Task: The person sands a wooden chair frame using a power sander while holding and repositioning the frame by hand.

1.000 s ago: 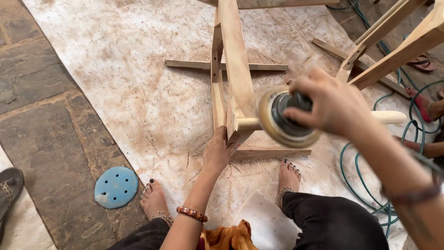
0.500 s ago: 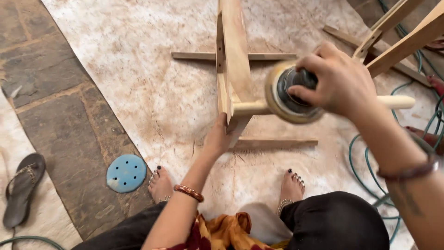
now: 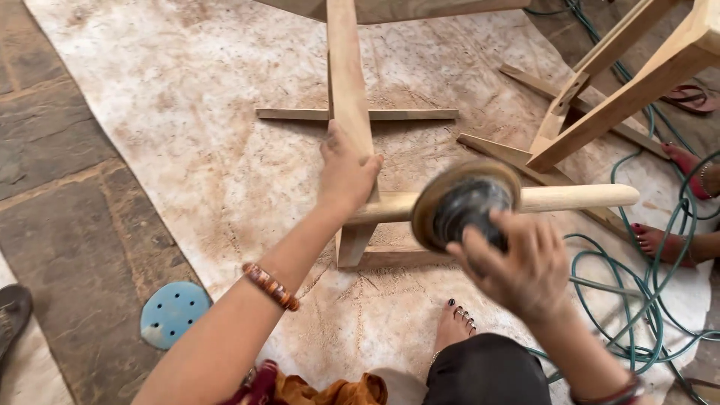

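Head view: the left hand [image 3: 346, 171] wraps its fingers around the upright wooden frame [image 3: 346, 82], just above where the round rail [image 3: 577, 197] meets it. The right hand [image 3: 517, 262] is clenched on a round sander [image 3: 463, 202], its disc against the rail. The frame stands on a dusty sheet [image 3: 187, 135]; a blue sanding disc [image 3: 174, 313] lies on the stone floor [image 3: 52, 195].

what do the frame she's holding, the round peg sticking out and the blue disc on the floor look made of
Frame: pale bare wood, visible grain, matte, looks unfinished. The left hand grips it.
Round peg: the same light wood, smooth and rounded, no gloss.
Blue disc: thin flat sheet with punched holes, probably an abrasive sanding disc; paper or film backing cannot be told.
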